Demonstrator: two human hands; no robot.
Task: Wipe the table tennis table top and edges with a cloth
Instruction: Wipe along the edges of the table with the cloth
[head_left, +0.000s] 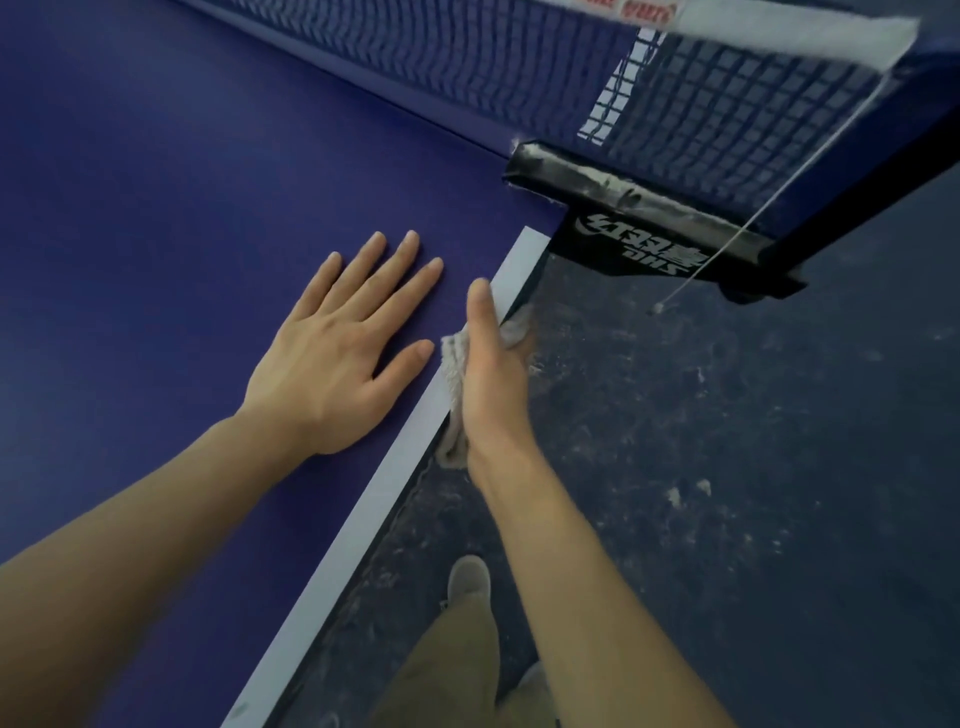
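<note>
The right hand (491, 364) stood on its edge against the side of the tabletop (156, 234), thumb lying on top along the white border line (395, 483) and the fingers reaching down over the rim, out of sight. It pressed a cloth (456, 364) against that rim; the cloth was a pale, soft, ribbed fabric, bunched into folds that showed above the thumb, past the fingertips and below the wrist. Whether the hidden fingers curled round the cloth or lay straight on it could not be told.

Just beside it, the left hand (345, 353) lay flat on the tabletop, palm down, with all five fingers straight and spread, holding nothing. Both forearms were bare.

The tabletop was a smooth, matt, deep blue surface with the flat white stripe running along its straight side edge. Beyond the hands, near the corner where the stripe ended, a black net clamp (639, 223) with white lettering gripped the edge; its top looked scuffed and dusty. From it rose the net (545, 78), a dark square mesh topped by a white tape, with a thin pale cord (727, 244) hanging down from its post.

Below the edge lay a dark floor (753, 467), speckled with pale dust and scraps. A grey shoe (470, 577) and an olive trouser leg (452, 665) showed beneath the right forearm.
</note>
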